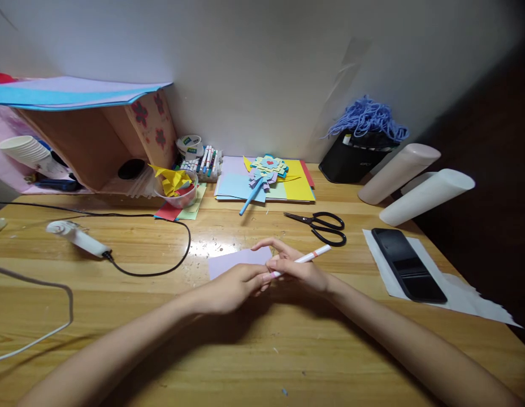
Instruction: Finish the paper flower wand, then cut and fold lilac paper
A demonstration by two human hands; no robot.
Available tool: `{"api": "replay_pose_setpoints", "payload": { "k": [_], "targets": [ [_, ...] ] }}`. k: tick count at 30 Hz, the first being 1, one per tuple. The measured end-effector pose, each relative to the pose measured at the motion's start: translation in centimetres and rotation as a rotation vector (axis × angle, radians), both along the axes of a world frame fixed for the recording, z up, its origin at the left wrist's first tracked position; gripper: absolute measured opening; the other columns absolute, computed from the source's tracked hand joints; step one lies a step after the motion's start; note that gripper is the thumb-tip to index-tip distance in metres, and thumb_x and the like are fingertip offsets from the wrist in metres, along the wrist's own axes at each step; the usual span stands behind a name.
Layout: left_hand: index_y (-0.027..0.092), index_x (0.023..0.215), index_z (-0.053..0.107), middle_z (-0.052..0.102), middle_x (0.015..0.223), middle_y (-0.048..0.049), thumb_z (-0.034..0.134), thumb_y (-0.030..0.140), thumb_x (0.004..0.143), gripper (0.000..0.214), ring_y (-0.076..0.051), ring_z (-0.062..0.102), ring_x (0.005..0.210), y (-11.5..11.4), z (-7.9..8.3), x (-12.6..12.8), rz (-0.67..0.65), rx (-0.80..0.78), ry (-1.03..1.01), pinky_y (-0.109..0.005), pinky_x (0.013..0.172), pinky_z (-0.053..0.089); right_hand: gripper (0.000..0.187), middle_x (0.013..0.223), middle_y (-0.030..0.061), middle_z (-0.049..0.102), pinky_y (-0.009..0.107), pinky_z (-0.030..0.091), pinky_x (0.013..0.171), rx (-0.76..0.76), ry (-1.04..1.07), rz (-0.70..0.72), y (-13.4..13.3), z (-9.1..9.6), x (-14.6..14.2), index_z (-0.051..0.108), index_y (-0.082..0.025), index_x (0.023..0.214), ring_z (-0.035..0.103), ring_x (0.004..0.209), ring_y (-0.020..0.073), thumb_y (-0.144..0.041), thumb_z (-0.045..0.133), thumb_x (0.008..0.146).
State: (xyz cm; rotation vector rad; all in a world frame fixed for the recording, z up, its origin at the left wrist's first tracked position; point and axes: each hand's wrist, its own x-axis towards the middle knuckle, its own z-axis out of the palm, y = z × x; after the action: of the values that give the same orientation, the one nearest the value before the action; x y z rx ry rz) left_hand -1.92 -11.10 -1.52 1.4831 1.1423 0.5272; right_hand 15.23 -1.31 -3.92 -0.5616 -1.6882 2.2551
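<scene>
My two hands meet at the middle of the wooden table. In my right hand lies a white marker pen with an orange band, its far end pointing right toward the scissors. My left hand is closed on the near end of that pen, fingertips pinched round the pink cap or tip. Under and just behind both hands lies a small lilac sheet of paper.
Black scissors lie behind my right hand. A phone rests on white paper at right, beside two white cylinders. A glue gun with black cable lies left. Coloured paper, a paper flower, markers and a bowl line the wall.
</scene>
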Motion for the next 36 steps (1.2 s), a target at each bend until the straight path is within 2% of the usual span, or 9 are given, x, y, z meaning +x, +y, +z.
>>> {"api": "replay_pose_setpoints", "payload": {
  "k": [3,5,7,9,13,21,28,32,36],
  "targets": [
    [0.017,0.069,0.044,0.049,0.064,0.001,0.028,0.039,0.09,0.034,-0.011,0.046,0.061,-0.9,1.1,-1.5,-0.058,-0.204,-0.112,-0.023,0.062,0.041,0.026,0.045,-0.0095,0.026,0.021,0.014,0.04,0.046,0.063,-0.355,2.2,0.3,1.6,0.05,-0.021,0.098,0.017,0.039,0.0075,-0.029,0.05,0.074],
    [0.017,0.072,0.047,0.055,0.07,-0.0018,0.024,0.038,0.091,0.037,-0.012,0.051,0.067,-1.2,1.1,-1.9,0.011,-0.093,0.033,-0.026,0.069,0.044,0.024,0.047,-0.0097,0.027,0.021,0.016,0.04,0.09,0.037,-0.465,3.7,0.1,2.1,0.048,-0.022,0.098,0.017,0.039,0.0073,-0.03,0.05,0.075],
    [0.017,0.082,0.052,0.062,0.094,-0.0069,0.023,0.036,0.092,0.037,-0.016,0.055,0.088,-1.1,0.2,-1.5,0.087,0.187,0.277,-0.033,0.082,0.043,0.024,0.049,-0.0095,0.033,0.02,0.017,0.04,0.167,-0.055,-0.394,4.5,-0.6,1.6,0.048,-0.023,0.095,0.02,0.039,0.0065,-0.032,0.054,0.075],
    [0.015,0.095,0.054,0.05,0.125,-0.0124,0.026,0.032,0.092,0.033,-0.021,0.046,0.114,-0.5,-1.6,-0.8,0.04,0.456,0.473,-0.038,0.096,0.036,0.022,0.053,-0.0084,0.04,0.02,0.022,0.041,0.291,-0.101,-0.342,4.7,-1.5,0.2,0.048,-0.021,0.086,0.028,0.041,0.0064,-0.033,0.061,0.072],
    [0.006,0.111,0.049,0.04,0.133,-0.0204,0.027,0.027,0.092,0.035,-0.023,0.036,0.125,0.7,-4.9,0.0,-0.133,0.69,0.644,-0.038,0.102,0.033,0.023,0.062,-0.0037,0.049,0.02,0.031,0.048,0.455,-0.119,-0.266,4.1,-3.2,-2.3,0.048,-0.018,0.068,0.043,0.053,0.0087,-0.034,0.064,0.07],
    [0.013,0.108,0.051,0.047,0.13,-0.0132,0.031,0.026,0.09,0.03,-0.021,0.044,0.12,1.1,-5.0,-1.1,-0.158,0.725,0.571,-0.038,0.097,0.039,0.029,0.056,-0.0047,0.046,0.021,0.032,0.047,0.523,-0.218,-0.306,4.2,-4.3,-2.4,0.04,-0.019,0.06,0.054,0.055,0.0127,-0.035,0.059,0.075],
    [0.015,0.104,0.053,0.048,0.129,-0.0087,0.029,0.027,0.091,0.03,-0.021,0.051,0.106,1.2,-4.7,-1.0,-0.163,0.661,0.619,-0.036,0.089,0.043,0.03,0.052,-0.0053,0.044,0.021,0.029,0.045,0.632,-0.254,-0.269,4.2,-4.2,-2.4,0.039,-0.019,0.056,0.046,0.049,0.0096,-0.032,0.058,0.075],
    [0.016,0.107,0.052,0.048,0.128,-0.0098,0.028,0.028,0.091,0.031,-0.021,0.05,0.107,1.5,-4.9,-1.0,-0.156,0.624,0.605,-0.037,0.091,0.042,0.031,0.051,-0.0052,0.043,0.02,0.03,0.045,0.621,-0.256,-0.252,4.2,-4.3,-2.3,0.038,-0.019,0.055,0.049,0.051,0.0106,-0.03,0.058,0.074],
    [0.014,0.115,0.049,0.05,0.126,-0.0125,0.025,0.03,0.091,0.037,-0.022,0.047,0.111,0.7,-2.7,-0.6,-0.078,0.508,0.454,-0.043,0.095,0.038,0.03,0.053,-0.0043,0.045,0.02,0.032,0.045,0.579,-0.256,-0.251,4.1,-4.1,-2.3,0.037,-0.019,0.056,0.056,0.055,0.0137,-0.031,0.058,0.075]
  ]
}}
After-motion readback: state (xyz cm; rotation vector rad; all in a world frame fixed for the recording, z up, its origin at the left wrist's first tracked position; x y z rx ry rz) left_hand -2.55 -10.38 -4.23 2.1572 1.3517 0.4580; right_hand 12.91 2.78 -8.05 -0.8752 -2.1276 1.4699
